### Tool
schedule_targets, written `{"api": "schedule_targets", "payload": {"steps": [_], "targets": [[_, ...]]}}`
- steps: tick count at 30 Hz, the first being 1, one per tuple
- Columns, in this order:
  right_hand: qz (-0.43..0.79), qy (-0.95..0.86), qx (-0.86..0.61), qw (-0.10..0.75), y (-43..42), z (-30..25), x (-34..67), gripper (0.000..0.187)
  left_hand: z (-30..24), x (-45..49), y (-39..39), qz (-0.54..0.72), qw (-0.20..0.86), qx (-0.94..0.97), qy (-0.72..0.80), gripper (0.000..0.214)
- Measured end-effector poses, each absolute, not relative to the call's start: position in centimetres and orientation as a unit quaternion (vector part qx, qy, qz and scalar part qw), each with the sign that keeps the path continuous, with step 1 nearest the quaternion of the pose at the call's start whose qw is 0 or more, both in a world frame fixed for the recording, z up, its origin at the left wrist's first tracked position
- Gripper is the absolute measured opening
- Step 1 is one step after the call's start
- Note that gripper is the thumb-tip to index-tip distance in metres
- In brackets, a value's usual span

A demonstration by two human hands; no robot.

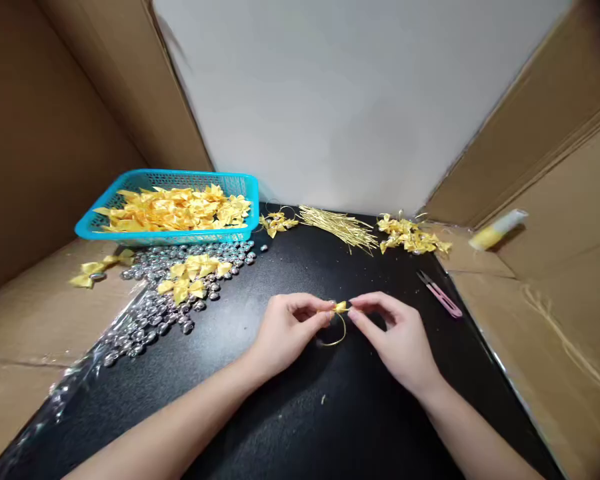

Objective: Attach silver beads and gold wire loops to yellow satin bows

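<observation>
Over the middle of the black tabletop, a small yellow ribbon bow is held between my two hands. My left hand pinches the bow's left side with thumb and forefinger. On the other side my right hand pinches at the bow's right end, fingertips closed. A loop of gold cord hangs below the bow, close to the left fingertips. Whether a bead sits inside the bow is hidden by the fingers.
A blue basket of yellow bows stands back left, silver beads spread before it. Gold cord lengths lie at the back, a pile of corded bows to their right. Pink thread snips and a thread spool are at right.
</observation>
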State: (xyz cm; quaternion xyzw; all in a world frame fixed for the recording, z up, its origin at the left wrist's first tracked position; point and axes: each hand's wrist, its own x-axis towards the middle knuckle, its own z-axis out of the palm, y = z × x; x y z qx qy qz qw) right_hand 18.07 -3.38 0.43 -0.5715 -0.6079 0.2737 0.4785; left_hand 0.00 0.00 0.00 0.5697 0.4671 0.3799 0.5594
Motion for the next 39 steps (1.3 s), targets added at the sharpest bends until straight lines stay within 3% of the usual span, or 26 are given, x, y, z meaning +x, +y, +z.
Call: {"api": "schedule_targets", "payload": {"steps": [6,9,13,15,18,21,33,39], "targets": [[0.162,-0.793,-0.382,0.446,-4.6,1.5,17.1,0.016,-0.2,0.3,-0.2,0.403,0.54,0.574,0.464,0.011],[0.183,-0.8,-0.338,0.461,-4.9,1.3,17.5,0.019,0.0,0.1,-0.1,0.431,0.498,0.59,0.468,0.009],[0.364,-0.525,-0.476,0.604,-4.1,0.2,18.1,0.008,0.3,-0.1,-0.3,0.467,0.403,0.657,0.433,0.008],[0.517,-0.389,-0.513,0.564,-3.3,-0.3,18.0,0.014,0.3,-0.2,-0.4,0.481,0.361,0.694,0.396,0.01],[0.729,-0.3,-0.436,0.433,-2.7,-1.0,17.7,0.03,0.1,-0.2,-0.5,0.499,0.319,0.731,0.339,0.012],[0.826,-0.244,-0.336,0.381,-2.6,-1.5,17.4,0.031,-0.1,-0.2,-0.6,0.511,0.295,0.748,0.305,0.014],[0.876,-0.192,-0.226,0.381,-3.2,-1.9,16.8,0.037,-0.1,0.2,-1.1,0.536,0.268,0.728,0.332,0.016],[0.801,-0.283,-0.308,0.428,-3.6,-1.3,16.7,0.034,0.0,0.3,-1.1,0.53,0.277,0.73,0.331,0.018]]}}
